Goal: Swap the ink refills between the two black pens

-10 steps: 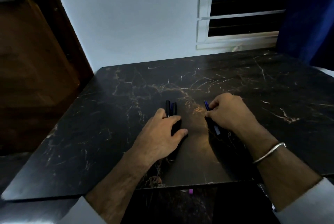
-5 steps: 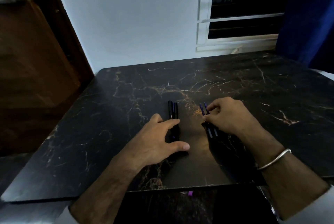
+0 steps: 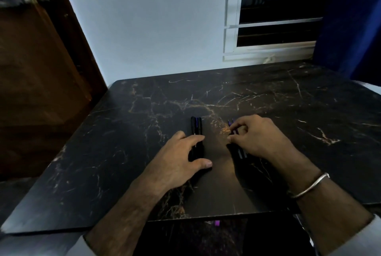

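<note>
Two pens [image 3: 196, 126] lie side by side mid-table [image 3: 123, 132], at 12 o'clock from the left hand [image 3: 181, 158], fingers spread over them. Right hand [image 3: 257, 138] pinches thin refills [image 3: 235, 129]. Light, slippery, bendy; hold mid-barrel.

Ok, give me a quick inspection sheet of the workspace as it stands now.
Surface: dark marble table, veined, mostly bare.
Job's things: black pens lie side by side under the left hand; thin blue refills lie at the right hand's fingertips. Too dark to tell which parts are assembled.
Clutter: small purple piece below the table's near edge.
Grippers: left hand rests open over the pens; right hand pinches at the refills, grip unclear.
Cables: nothing seen.
Surroundings: white wall, barred window, blue curtain, wooden door; bangle on right wrist.
</note>
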### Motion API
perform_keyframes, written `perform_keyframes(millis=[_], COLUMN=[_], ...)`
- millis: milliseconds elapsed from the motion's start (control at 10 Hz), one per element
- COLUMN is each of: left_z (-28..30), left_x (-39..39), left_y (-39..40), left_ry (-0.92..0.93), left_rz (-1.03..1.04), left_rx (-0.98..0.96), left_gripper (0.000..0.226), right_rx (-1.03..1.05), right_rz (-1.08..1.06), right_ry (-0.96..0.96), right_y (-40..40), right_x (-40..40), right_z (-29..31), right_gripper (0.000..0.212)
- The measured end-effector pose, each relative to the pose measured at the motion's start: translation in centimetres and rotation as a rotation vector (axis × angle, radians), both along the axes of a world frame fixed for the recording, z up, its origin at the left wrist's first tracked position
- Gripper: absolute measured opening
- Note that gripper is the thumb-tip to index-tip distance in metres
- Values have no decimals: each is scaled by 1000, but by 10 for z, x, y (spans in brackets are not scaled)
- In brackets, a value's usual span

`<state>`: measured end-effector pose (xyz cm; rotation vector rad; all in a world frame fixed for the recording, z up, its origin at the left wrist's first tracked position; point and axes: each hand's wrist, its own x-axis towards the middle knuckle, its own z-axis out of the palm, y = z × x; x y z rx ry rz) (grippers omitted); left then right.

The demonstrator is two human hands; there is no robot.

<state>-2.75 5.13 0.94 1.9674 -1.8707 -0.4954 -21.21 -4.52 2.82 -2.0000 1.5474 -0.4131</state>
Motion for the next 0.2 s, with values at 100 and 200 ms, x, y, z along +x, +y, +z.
perform_keyframes(millis=[100,200], left_z=[-1,1], left_x=[0,0], left_y=[0,2], left_ry=[16,33], left_rz=[-6,-11], left_rx=[-5,-5], left_gripper=[71,72], right_rx=[9,-27], right_rz=[-13,-16], right_ry=[-3,-6], right_y=[-2,1], right_x=[-1,-3], right_z=[-2,-1], right_gripper=[27,24])
